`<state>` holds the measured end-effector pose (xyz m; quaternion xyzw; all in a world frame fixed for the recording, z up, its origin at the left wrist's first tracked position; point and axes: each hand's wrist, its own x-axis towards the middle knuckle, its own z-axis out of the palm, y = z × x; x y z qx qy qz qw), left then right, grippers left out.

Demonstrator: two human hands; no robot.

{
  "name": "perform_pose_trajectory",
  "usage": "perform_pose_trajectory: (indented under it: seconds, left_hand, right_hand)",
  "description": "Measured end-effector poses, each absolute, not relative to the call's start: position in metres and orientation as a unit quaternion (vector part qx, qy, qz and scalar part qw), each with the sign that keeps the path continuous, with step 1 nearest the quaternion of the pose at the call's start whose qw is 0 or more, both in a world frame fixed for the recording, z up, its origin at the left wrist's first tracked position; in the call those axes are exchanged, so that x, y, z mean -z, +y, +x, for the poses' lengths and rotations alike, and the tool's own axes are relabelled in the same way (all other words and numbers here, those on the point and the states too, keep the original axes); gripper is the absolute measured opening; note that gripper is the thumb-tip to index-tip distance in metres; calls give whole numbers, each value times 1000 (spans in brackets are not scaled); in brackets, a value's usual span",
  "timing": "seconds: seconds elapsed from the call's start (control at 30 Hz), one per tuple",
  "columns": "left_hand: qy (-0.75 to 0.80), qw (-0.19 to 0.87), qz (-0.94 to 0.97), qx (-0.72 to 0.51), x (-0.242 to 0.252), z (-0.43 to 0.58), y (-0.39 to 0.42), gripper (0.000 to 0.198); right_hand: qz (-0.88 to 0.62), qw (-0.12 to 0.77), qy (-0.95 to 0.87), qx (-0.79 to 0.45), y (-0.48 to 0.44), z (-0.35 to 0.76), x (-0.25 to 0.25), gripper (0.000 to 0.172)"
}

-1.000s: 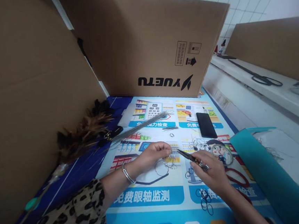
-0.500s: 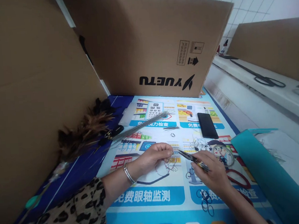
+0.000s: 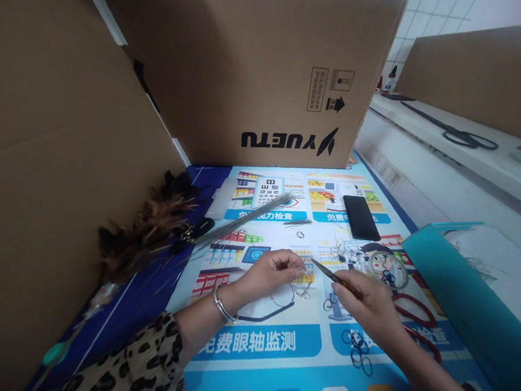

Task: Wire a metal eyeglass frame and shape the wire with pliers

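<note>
Between thumb and fingers my left hand (image 3: 274, 273) pinches a thin, looped piece of wire (image 3: 302, 289), closed on it over the printed mat (image 3: 285, 370). Its exact shape is too fine to make out. My right hand (image 3: 372, 301) is wrapped round a pair of pliers (image 3: 325, 270). The pliers' narrow tip points at the left fingertips, with a small gap between. Just below the right hand lie several dark rings (image 3: 360, 352). A tangle of fine wire pieces (image 3: 345, 252) lies beyond it, and red handles (image 3: 414, 311) show beside the right wrist.
A bundle of straight wires (image 3: 248, 216) lies across the mat, with a black phone (image 3: 361, 218) to its right. A teal box (image 3: 460, 293) stands at the right. Cardboard (image 3: 259, 74) walls the back and left, near brown feathers (image 3: 148, 223). Black scissors (image 3: 468, 139) rest on the ledge.
The pliers have turned in my right hand and now show a narrower side. My left hand has shifted very slightly right, still pinching the wire.
</note>
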<state>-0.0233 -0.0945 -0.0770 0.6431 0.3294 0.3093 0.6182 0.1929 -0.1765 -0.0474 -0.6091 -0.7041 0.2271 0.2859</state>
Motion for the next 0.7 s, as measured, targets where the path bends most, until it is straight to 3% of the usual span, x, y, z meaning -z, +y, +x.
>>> perform_pose_trajectory:
  seconds: [0.27,0.7]
  left_hand:
    - [331,613,649,-307,83,-23,-94,15]
    - [311,687,576,-315,86,-25,-94,19]
  right_hand:
    - [-609,302,-649,-340,-178,188,45,23]
    - [-568,307,-714,-271,-179,191,53,17]
